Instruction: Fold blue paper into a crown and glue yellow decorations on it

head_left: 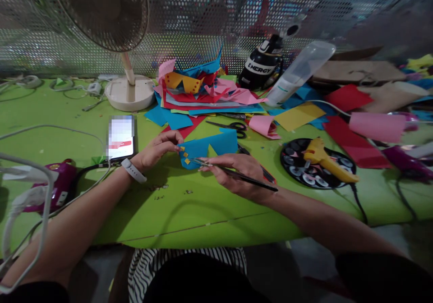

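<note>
A blue folded paper piece (198,146) with a triangular notch and small yellow paper diamonds at its left end is just above the green table. My left hand (158,149), wearing a white wristband, pinches its upper left corner between thumb and fingers. In my right hand (240,174) is a pair of dark tweezers (250,180), held like a pen. Their tips touch or nearly touch the blue paper beside the lowest yellow diamond. Whether something tiny is between the tips cannot be made out.
Black scissors (237,126) lie behind the paper. A yellow glue gun (324,161) rests on a round black tray (287,170) at right. Behind are stacked colored papers (209,104), a black bottle (259,66) and a fan (130,93). A phone (121,136) stands at left near cables.
</note>
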A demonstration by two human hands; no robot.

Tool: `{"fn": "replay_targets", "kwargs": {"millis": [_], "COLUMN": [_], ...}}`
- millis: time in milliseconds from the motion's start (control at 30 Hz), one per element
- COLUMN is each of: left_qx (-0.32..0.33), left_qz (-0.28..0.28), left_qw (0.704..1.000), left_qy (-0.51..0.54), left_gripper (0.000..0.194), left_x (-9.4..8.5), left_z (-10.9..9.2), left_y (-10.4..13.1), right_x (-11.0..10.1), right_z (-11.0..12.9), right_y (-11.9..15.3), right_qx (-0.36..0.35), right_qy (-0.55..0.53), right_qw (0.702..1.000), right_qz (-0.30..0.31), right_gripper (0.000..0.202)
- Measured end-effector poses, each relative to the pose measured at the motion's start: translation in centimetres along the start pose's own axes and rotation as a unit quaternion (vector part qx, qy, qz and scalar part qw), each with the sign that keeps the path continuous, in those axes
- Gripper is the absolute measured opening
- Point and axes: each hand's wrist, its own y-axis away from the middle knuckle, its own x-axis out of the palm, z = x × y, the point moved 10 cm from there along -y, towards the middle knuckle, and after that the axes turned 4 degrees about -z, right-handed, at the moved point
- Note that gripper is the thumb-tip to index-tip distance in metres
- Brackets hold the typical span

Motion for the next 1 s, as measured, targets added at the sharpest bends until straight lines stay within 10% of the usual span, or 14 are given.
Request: {"fn": "replay_targets", "kwargs": {"millis": [233,467,633,800,1000], "left_qx": [-0.007,-0.028,0.04,0.109,0.134], "left_qz": [-0.019,0.044,0.069,0.061,-0.073], "left_qw": [1.0,0.996,0.987,0.974,0.977], "left_qy": [-0.008,-0.076,-0.141,-0.191,-0.149], "left_gripper": [0.011,0.009,0.007,0.009,0.034], "left_x": [0.1,2.2,3.2,3.5,1.9], "left_z": [-0.4,-1.4,-2.8,-4.1,-4.5], "left_y": [0.1,1.0,1.5,1.9,2.0], "right_x": [0.6,-2.8,-0.5,1.0,-1.1], "right_z": [0.1,0.7,-0.3,-1.4,-2.0], "right_y": [0.2,-0.2,-0.9,-0.5,-1.3], "right_qx": [0.0,-0.107,-0.117,-0.079,-0.025], "right_qy": [-0.014,0.06,0.119,0.091,0.054], "right_qw": [1.0,0.988,0.986,0.991,0.997], "right_qz": [0.026,-0.088,-0.003,0.065,-0.04], "right_gripper": [0.017,0.047,0.067,0.043,0.028]}}
